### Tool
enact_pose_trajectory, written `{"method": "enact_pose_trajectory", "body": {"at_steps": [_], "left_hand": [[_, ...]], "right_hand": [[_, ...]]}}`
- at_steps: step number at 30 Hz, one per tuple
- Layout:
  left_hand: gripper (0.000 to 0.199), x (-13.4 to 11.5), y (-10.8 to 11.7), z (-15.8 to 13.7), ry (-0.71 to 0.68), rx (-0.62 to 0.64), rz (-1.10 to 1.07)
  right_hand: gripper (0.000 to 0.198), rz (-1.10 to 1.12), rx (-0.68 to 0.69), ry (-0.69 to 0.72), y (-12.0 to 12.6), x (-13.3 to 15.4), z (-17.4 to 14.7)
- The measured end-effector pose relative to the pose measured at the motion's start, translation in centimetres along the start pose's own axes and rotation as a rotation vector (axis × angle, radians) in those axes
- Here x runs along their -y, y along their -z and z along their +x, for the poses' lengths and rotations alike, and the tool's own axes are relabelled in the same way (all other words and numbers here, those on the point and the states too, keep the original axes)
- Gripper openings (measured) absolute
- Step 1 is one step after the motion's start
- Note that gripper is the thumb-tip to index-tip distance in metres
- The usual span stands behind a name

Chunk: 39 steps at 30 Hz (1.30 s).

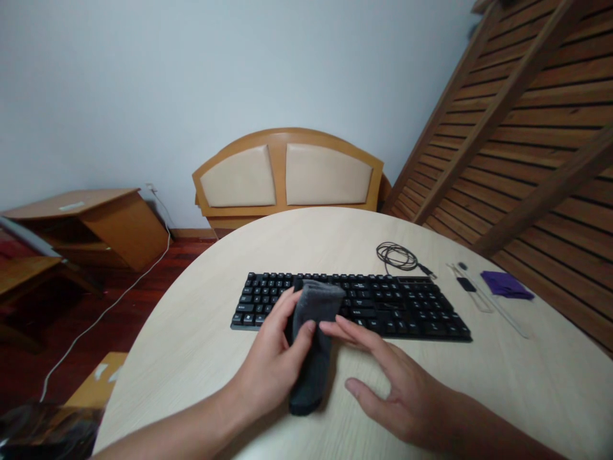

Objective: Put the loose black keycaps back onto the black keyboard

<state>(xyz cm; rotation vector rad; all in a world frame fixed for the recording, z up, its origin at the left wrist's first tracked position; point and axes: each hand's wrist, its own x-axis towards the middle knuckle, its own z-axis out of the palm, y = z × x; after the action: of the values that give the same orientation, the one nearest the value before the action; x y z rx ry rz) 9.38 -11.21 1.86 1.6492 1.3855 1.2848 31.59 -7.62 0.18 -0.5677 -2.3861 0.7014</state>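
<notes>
My left hand (278,348) is closed around a long dark object with a folded grey cloth (318,300) over its upper part. The lower end (306,399) is black and rounded; what lies under the cloth is hidden. My thumb presses on the front and the fingers wrap behind it. Beside it, my right hand (393,383) has its fingers stretched out and the thumb apart, with fingertips at the cloth's right edge. Behind both hands a black keyboard (412,310) lies on the table, partly covered by the held object.
The round pale table (191,358) carries a coiled black USB cable (397,257), a wire tool with a black grip (467,285), a thin pale stick (502,311) and a folded purple cloth (506,285). A padded headboard (280,172) and slatted wood panel (527,140) stand beyond.
</notes>
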Motion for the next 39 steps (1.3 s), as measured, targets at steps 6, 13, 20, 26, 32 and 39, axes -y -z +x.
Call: {"method": "enact_pose_trajectory", "body": {"at_steps": [6,13,20,26,32,39], "left_hand": [[0.059,0.3,7.4,4.0,-0.342,-0.283,0.718],[0.053,3.9,9.6,5.9,-0.165,-0.022,1.045],[0.046,4.9,9.7,6.2,-0.041,0.187,0.994],[0.051,4.2,10.9,5.7,-0.028,0.321,1.028],[0.029,3.0,14.0,5.0,-0.026,0.405,0.968],[0.053,5.9,13.6,7.5,-0.135,0.251,1.172]], "right_hand": [[0.049,-0.366,-0.237,-0.062,1.3,-3.2,1.4],[0.066,-0.557,-0.047,-0.155,0.9,-5.9,1.3],[0.067,-0.647,0.036,-0.206,0.3,-6.7,1.0],[0.066,-0.702,0.047,-0.206,0.2,-6.9,1.1],[0.066,-0.709,0.037,-0.189,0.2,-6.8,1.1],[0.066,-0.732,0.035,-0.185,0.1,-6.9,1.2]]}}
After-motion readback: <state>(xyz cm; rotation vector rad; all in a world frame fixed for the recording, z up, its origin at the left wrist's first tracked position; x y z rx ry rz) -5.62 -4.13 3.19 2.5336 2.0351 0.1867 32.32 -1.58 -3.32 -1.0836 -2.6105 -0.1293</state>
